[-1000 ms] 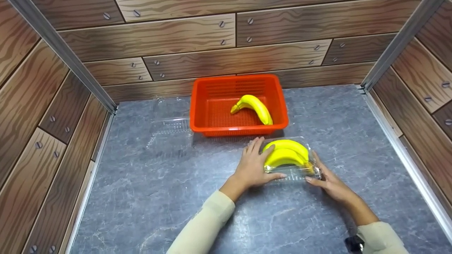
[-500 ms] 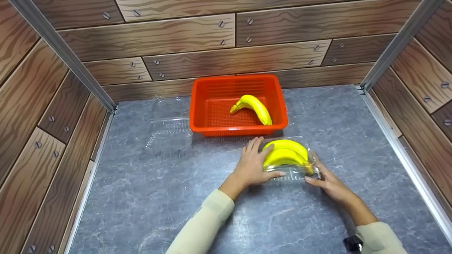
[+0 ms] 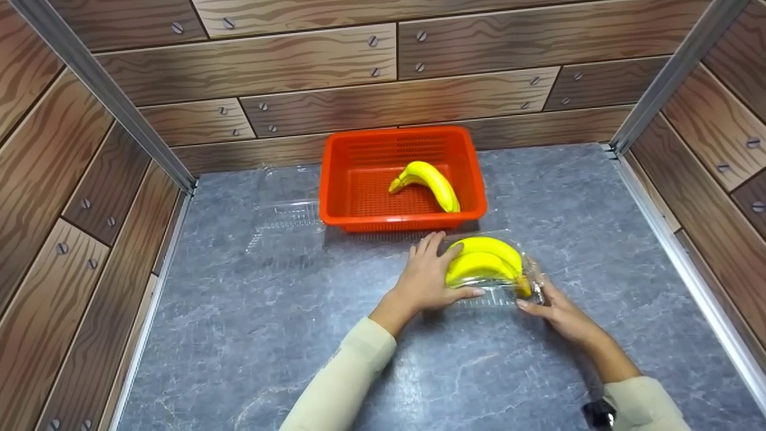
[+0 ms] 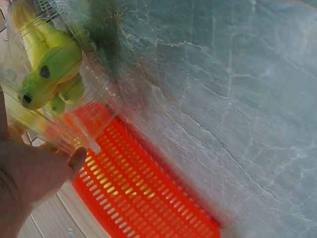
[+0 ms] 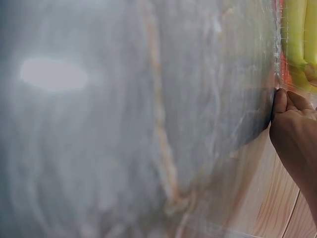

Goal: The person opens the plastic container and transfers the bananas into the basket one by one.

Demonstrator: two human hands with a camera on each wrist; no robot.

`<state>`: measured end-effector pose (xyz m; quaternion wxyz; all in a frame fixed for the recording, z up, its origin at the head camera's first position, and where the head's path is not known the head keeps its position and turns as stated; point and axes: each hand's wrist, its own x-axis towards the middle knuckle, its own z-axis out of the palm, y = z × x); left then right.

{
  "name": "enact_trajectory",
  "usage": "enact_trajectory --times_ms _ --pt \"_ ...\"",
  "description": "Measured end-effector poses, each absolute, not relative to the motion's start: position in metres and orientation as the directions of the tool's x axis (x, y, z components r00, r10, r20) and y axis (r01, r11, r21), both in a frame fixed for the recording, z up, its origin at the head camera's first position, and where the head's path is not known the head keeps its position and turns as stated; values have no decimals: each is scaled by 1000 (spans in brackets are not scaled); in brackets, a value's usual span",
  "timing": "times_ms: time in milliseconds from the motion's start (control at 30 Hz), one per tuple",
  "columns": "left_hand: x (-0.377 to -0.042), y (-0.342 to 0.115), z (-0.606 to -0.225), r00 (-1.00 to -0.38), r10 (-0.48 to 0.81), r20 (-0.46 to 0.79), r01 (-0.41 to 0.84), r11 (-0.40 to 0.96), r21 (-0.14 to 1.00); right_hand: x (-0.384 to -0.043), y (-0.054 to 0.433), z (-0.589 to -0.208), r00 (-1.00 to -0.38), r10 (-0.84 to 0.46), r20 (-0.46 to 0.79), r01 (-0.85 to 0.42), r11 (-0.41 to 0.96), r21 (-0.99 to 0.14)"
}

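Your left hand lies spread over the clear box's left end; your right hand pinches its right end. Bananas inside. Box on the table, just near-side of the red basket, right of centre.

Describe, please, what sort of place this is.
It looks like a small work booth, perhaps a staged one: wood-patterned walls on three sides, metal posts at the back corners, and a grey, marble-look tabletop.
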<state>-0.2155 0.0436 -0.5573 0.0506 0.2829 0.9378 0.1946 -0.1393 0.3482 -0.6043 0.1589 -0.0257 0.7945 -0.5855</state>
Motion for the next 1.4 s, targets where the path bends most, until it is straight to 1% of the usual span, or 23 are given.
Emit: enact_trajectory --times_ms 233,533,633,767,867,1033,1200,1400 --pt "-217 43 -555 -838 545 20 506 765 398 -138 348 -603 -946 -218 -241 169 303 -938" --pt "-216 42 -554 -849 528 17 484 764 426 -140 347 -605 -949 -236 -210 140 282 -949" --pt "-218 41 -553 -853 521 19 471 755 456 -140 347 -605 -948 -253 -196 121 284 -951" --pt "-223 38 -550 -860 510 26 448 729 518 -141 348 -604 -948 -253 -194 106 324 -940" --pt "-226 36 -547 -861 508 8 427 715 553 -141 349 -603 -949 -241 -203 110 350 -930" --pt "-228 36 -542 -851 525 -27 434 730 528 -142 350 -602 -945 -247 -216 129 326 -936" --pt "-229 36 -533 -833 551 -52 462 743 485 -140 350 -603 -950 -236 -206 114 353 -929" --pt "-232 32 -514 -805 591 -55 479 701 528 -140 350 -604 -953 -258 -159 48 391 -919"
